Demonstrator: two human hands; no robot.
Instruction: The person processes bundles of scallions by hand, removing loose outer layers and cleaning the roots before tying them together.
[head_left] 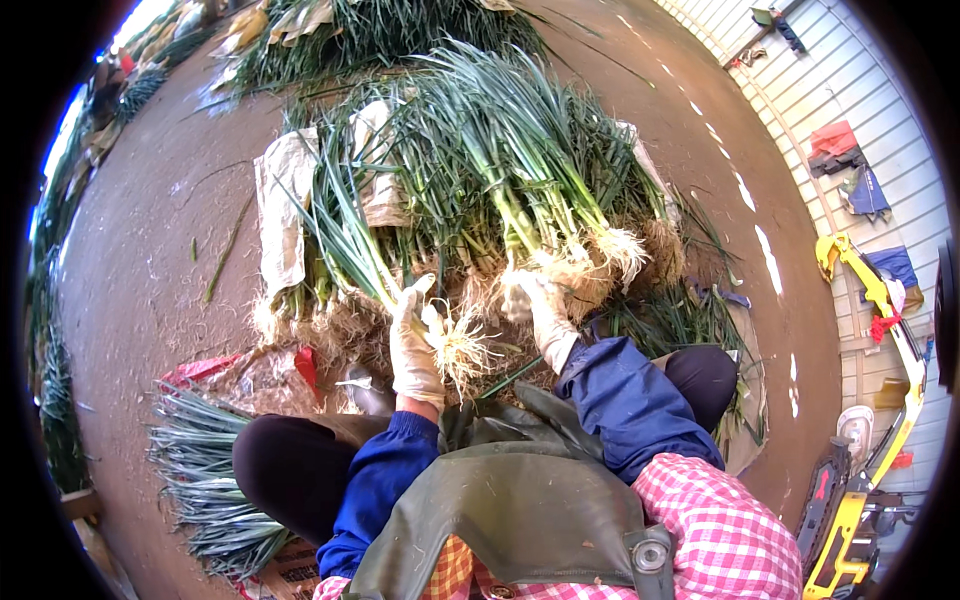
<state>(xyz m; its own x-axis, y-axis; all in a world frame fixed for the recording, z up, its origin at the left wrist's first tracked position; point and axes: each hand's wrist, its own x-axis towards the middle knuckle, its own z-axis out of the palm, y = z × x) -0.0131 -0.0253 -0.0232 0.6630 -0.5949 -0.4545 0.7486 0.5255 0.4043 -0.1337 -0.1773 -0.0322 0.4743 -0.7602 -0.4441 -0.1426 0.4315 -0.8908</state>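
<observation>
My left hand [410,345], in a pale work glove, is closed around the lower stalk of a green onion [372,268]. Its long leaves lean up and to the left, and its bushy pale roots [462,345] hang beside the glove. My right hand [543,312], gloved alike, has its fingers curled at the root end of other green onions [515,225] at the front of the big heap. Just right of that hand, a stalk with whitish roots [620,250] lies on top. The right fingertips are partly lost among the roots.
Beige sacking [287,205] covers part of the heap. Another green onion pile [380,40] lies beyond it. A bundle of green onions [205,470] lies by my left knee, near a red-edged plastic sheet [250,375]. Loose leaves [670,325] lie on the right. A yellow machine arm [905,350] stands by the wall.
</observation>
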